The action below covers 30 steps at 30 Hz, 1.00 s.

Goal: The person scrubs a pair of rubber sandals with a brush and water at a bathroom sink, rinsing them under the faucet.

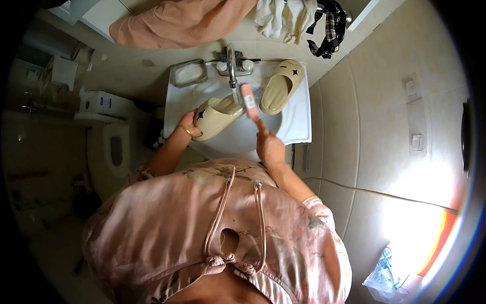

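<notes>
My left hand (188, 123) grips a cream slipper (218, 120) with a dark star mark, holding it tilted over the white sink (298, 129). Its heel end points up toward the faucet (231, 66), where water seems to run down near the slipper. In my right hand (270, 147) is a pink brush (249, 101), held by its handle just right of that slipper; its bristles cannot be made out. A second cream slipper (282, 87) rests on the right back rim of the sink, partly over the basin.
A clear dish with something white (189, 73) stands on the sink's left back corner. Above hang a pink cloth (177, 23), pale cloths and a dark checked band (329, 30). To the left is a toilet (115, 149); a cord (374, 191) crosses the right wall.
</notes>
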Available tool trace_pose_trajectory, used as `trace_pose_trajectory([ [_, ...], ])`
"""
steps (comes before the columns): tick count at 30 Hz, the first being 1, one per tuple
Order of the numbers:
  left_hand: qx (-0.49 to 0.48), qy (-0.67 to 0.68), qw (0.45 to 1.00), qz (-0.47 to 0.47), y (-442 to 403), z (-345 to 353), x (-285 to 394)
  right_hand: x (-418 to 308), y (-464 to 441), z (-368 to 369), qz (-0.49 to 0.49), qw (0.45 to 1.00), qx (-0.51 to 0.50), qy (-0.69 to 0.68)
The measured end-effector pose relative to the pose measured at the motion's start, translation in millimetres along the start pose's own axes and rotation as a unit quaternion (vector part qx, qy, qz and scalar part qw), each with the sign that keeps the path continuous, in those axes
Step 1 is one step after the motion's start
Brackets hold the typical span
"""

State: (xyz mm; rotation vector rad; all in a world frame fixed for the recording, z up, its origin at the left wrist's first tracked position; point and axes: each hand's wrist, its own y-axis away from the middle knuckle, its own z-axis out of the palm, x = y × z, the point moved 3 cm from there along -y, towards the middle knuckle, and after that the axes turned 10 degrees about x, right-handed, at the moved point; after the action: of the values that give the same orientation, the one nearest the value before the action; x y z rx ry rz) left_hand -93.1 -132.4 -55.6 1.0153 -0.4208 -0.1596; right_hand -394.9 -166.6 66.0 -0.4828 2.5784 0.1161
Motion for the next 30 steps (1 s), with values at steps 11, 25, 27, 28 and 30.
trace_pose_trajectory([
  [11, -0.041, -0.003, 0.999, 0.019, 33, 7, -1, 48, -59, 21, 0.217, 0.857, 0.017, -0.466],
  [25, -0.224, -0.046, 0.969, -0.091, -26, 18, 3, -17, -76, 30, 0.149, 0.768, -0.007, -0.623],
  [27, -0.145, -0.094, 0.984, -0.043, -40, 30, -3, -21, -74, 18, 0.155, 0.789, 0.023, -0.594],
  [28, -0.116, -0.103, 0.987, -0.032, -40, 42, -3, -23, -74, 13, 0.152, 0.799, 0.042, -0.58],
  [30, 0.014, -0.216, 0.972, 0.087, -32, 67, -9, -21, -75, 6, 0.148, 0.811, 0.079, -0.56],
])
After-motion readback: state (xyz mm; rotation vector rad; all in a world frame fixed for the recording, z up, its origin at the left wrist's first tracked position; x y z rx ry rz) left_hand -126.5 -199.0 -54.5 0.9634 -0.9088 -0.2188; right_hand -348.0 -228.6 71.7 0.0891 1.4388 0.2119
